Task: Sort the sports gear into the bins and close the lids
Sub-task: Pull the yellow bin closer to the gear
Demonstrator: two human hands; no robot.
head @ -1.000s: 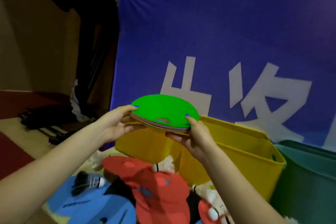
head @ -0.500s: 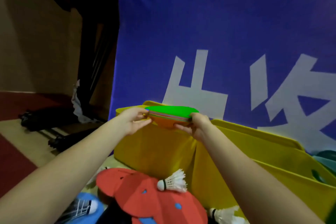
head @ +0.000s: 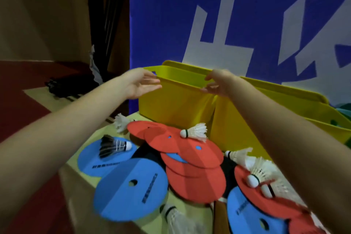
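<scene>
In the head view, both hands hover empty over the yellow bin (head: 176, 100), the left hand (head: 141, 83) at its left end and the right hand (head: 218, 83) at its near rim, fingers loosely spread, while red discs (head: 191, 156), blue discs (head: 131, 190) and shuttlecocks (head: 195, 132) lie before the bin on the worktop (head: 85, 176).

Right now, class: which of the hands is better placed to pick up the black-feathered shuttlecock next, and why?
Left. The left hand hovers empty on the side where the black-feathered shuttlecock lies on a blue disc; the right hand would probably have to cross over.
</scene>
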